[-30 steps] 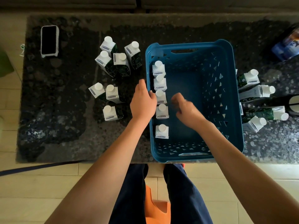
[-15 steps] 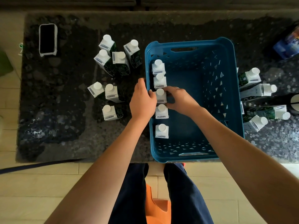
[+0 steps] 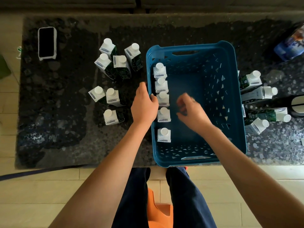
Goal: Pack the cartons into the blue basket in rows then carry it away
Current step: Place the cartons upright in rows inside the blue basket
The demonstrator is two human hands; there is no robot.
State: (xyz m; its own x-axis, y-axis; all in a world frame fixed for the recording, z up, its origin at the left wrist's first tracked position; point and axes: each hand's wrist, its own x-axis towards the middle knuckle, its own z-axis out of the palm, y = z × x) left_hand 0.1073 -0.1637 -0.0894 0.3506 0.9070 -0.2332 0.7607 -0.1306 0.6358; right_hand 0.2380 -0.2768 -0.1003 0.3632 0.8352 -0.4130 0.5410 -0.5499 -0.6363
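Observation:
The blue basket (image 3: 230, 102) stands on the dark table in front of me. Several white-capped cartons stand upright in a row (image 3: 162, 99) along its inner left wall, with a gap before the nearest carton (image 3: 164, 135). My left hand (image 3: 144, 106) grips the basket's left rim, thumb inside. Blurred by motion, my right hand (image 3: 190, 109) hovers inside the basket just right of the row, its fingers loosely curled and holding nothing. Several more cartons (image 3: 118, 63) stand left of the basket. Others (image 3: 258, 94) lie or lean to its right.
A phone (image 3: 46, 42) lies at the table's far left. A blue package (image 3: 291, 46) sits at the far right and a round black object (image 3: 298, 106) at the right edge. The basket's near end overhangs the table's front edge (image 3: 98, 165). An orange stool (image 3: 161, 213) is between my legs.
Half a second ago my right hand touched the middle cartons of the row. It has since pulled back to the right, off them. My left hand has stayed on the rim.

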